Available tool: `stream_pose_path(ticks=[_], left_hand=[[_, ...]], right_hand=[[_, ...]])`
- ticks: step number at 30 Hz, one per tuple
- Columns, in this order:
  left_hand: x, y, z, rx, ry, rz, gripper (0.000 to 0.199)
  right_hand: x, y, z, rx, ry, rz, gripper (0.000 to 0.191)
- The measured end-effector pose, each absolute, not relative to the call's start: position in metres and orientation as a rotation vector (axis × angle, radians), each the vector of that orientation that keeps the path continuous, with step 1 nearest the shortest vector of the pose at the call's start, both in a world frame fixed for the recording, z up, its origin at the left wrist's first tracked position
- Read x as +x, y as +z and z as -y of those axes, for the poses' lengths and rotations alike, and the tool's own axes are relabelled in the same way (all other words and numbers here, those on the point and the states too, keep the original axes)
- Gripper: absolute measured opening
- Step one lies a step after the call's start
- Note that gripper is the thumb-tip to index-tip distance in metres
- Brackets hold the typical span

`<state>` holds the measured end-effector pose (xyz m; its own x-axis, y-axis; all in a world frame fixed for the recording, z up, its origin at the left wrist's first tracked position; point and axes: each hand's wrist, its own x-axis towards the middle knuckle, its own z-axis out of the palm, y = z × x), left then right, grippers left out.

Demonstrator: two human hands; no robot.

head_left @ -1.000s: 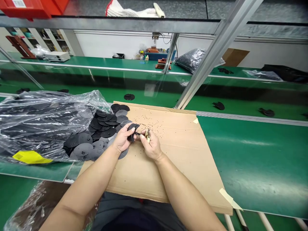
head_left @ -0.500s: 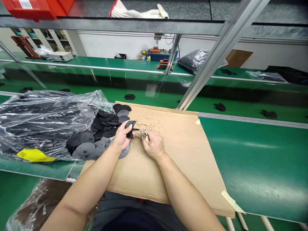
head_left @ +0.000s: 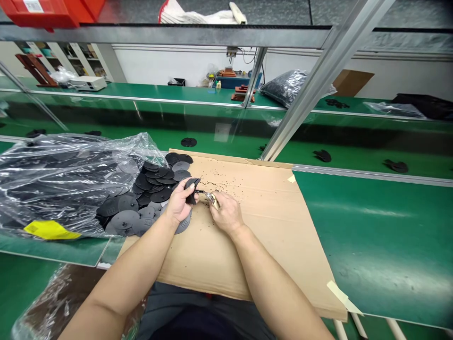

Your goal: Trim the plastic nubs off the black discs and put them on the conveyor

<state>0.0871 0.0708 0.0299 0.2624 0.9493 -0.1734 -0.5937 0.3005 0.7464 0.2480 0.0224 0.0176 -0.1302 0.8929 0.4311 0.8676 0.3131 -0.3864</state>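
Observation:
My left hand (head_left: 181,202) is closed around a black disc (head_left: 192,191), which is bent or stacked with others; I cannot tell which. A small dark stem sticks out from it to the right. In my right hand (head_left: 226,211) is a pair of nippers (head_left: 213,200) with pale handles, its metal jaws at that stem. Both hands are over a cardboard sheet (head_left: 269,226) sprinkled with tiny black bits. Left of my left hand lies a heap of black discs (head_left: 155,182), spilling from a clear plastic bag (head_left: 71,165).
Behind the cardboard runs a green belt carrying a few black discs (head_left: 188,142). A slanted metal post (head_left: 311,94) rises right of centre. Overhead, a shelf holds a red bin (head_left: 53,14) and a white glove (head_left: 198,14). A filled plastic bag (head_left: 286,89) rests further back.
The nippers' jaws have shifted very slightly left along the stem. My left hand keeps its hold, and the view has moved a little.

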Motion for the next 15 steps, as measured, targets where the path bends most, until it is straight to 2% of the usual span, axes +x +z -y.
stream_pose_path(ticks=[7, 15], left_hand=[[0.0885, 0.0289, -0.0708, 0.604, 1.155, -0.688, 0.044], [0.0887, 0.0287, -0.0708, 0.629, 1.170, -0.704, 0.042]], right_hand=[[0.2487, 0.0204, -0.0230, -1.635, 0.099, 2.009, 0.021], [0.2456, 0.0193, -0.0228, -1.597, 0.217, 1.923, 0.016]])
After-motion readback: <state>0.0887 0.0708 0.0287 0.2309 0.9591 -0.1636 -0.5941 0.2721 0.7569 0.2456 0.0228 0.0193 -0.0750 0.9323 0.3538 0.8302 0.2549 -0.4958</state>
